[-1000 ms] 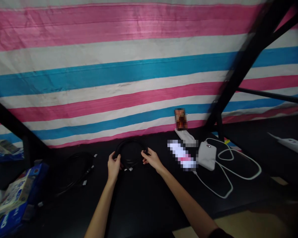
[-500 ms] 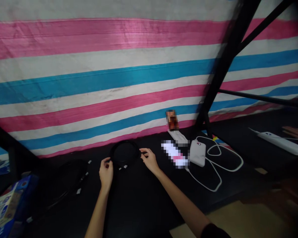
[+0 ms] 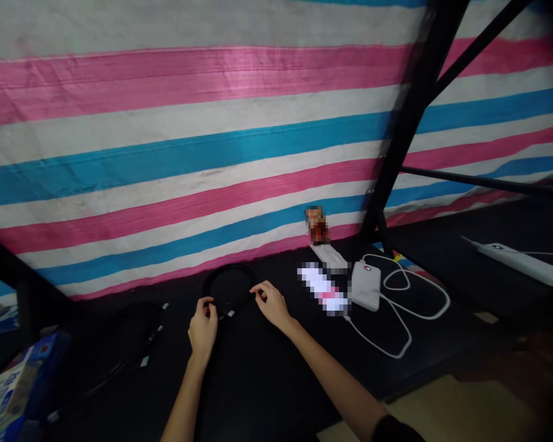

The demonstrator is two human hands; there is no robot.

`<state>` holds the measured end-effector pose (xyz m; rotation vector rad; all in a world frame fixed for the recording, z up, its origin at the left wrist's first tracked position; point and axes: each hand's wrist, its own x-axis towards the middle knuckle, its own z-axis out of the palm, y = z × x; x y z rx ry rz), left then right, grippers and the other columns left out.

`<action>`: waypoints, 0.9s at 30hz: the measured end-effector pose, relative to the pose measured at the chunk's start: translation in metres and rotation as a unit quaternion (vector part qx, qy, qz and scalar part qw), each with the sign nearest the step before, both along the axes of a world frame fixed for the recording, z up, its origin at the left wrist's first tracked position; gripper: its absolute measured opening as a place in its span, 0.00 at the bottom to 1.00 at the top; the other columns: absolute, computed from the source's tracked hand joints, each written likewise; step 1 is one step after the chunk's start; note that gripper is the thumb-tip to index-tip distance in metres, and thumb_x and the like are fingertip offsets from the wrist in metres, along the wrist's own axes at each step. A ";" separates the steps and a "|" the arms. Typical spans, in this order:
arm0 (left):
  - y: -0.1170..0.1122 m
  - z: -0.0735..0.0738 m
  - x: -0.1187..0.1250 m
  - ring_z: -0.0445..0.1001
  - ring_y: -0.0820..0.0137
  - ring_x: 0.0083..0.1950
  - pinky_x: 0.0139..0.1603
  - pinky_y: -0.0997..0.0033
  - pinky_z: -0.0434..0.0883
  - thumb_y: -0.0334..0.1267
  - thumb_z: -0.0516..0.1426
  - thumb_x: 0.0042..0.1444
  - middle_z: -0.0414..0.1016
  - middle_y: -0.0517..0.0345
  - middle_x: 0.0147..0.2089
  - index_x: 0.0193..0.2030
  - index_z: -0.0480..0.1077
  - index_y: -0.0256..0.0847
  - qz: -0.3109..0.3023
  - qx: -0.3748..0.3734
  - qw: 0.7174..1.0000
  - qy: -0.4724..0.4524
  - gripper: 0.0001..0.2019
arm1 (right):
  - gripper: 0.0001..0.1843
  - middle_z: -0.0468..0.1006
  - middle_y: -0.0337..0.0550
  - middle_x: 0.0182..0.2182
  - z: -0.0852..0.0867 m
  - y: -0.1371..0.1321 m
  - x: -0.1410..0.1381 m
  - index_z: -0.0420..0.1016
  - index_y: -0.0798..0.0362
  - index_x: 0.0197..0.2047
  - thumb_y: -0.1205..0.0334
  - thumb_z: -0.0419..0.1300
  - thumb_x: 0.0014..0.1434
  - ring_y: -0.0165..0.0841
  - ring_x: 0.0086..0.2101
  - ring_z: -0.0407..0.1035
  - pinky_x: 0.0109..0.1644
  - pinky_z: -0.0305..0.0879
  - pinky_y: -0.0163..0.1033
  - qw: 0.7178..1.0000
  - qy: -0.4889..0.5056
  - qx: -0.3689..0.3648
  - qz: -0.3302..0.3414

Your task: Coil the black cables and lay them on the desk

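Note:
A coiled black cable lies on the dark tabletop, with small white-tipped ends at its near side. At the lower left of the loop, my left hand is closed, thumb and fingertips pinching the cable's edge. On the opposite side my right hand pinches the coil's right edge between thumb and forefinger. The dark cable blends into the table, so the exact contact at both fingertips is hard to see.
More black cable with white ends lies at left, beside a blue box. A blurred-out lit device, a white power bank and white cords are at right. A black metal post rises before the striped sheet.
My left hand has shifted slightly right and my right hand slightly left, closer together around the coil. A person's hand at the far right has mostly left the view.

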<state>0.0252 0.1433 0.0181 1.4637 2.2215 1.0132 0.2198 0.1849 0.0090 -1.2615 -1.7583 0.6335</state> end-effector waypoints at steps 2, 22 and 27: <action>0.001 0.001 -0.001 0.73 0.66 0.32 0.29 0.72 0.61 0.42 0.47 0.56 0.74 0.59 0.30 0.44 0.66 0.45 0.015 0.019 0.999 0.021 0.12 | 0.13 0.73 0.35 0.37 0.000 0.000 0.000 0.75 0.47 0.36 0.71 0.53 0.54 0.26 0.28 0.68 0.33 0.61 0.32 1.000 -0.012 -0.001 0.003; -0.061 -0.006 -0.104 0.69 0.52 0.48 0.44 0.57 0.64 0.49 0.39 0.58 0.71 0.43 0.47 0.53 0.64 0.34 0.097 -0.042 0.947 0.302 0.26 | 0.11 0.73 0.34 0.37 0.000 0.002 -0.004 0.74 0.47 0.35 0.70 0.53 0.54 0.25 0.28 0.68 0.32 0.59 0.31 0.999 -0.026 -0.012 -0.013; -0.058 0.009 -0.117 0.71 0.56 0.44 0.37 0.64 0.67 0.56 0.50 0.50 0.72 0.49 0.42 0.43 0.65 0.42 0.087 -0.050 0.979 0.177 0.21 | 0.11 0.73 0.34 0.35 -0.001 0.003 -0.005 0.74 0.47 0.35 0.70 0.52 0.54 0.25 0.27 0.67 0.30 0.57 0.31 1.000 -0.020 0.000 -0.007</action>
